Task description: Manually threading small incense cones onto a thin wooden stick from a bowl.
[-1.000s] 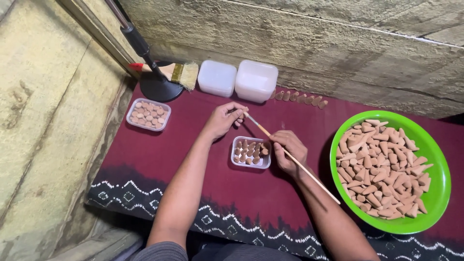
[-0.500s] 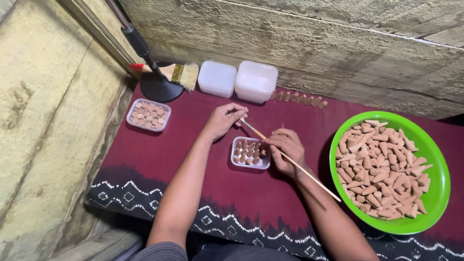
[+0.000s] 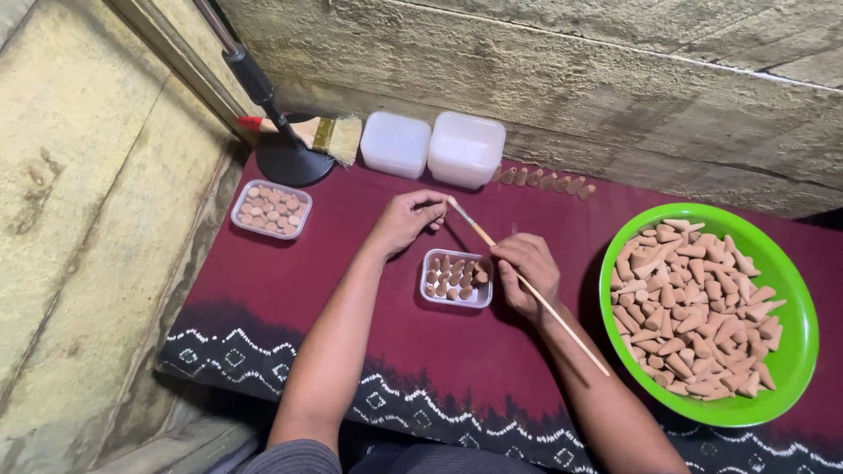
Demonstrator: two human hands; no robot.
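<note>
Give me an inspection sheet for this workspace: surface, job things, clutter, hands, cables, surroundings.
Surface: maroon cloth with a white zigzag border, lying flat.
Job's things: thin brush; small clear box of tan cones between the hands; green bowl heaped with cones at right.
Clutter: second small box of cones at left; two white tubs; wide paintbrush; a row of cones by the wall.
Hands: left hand pinches the brush tip; right hand grips its handle.
Cables: nothing seen.
Surroundings: rough concrete wall; black stand with a round base.
</note>
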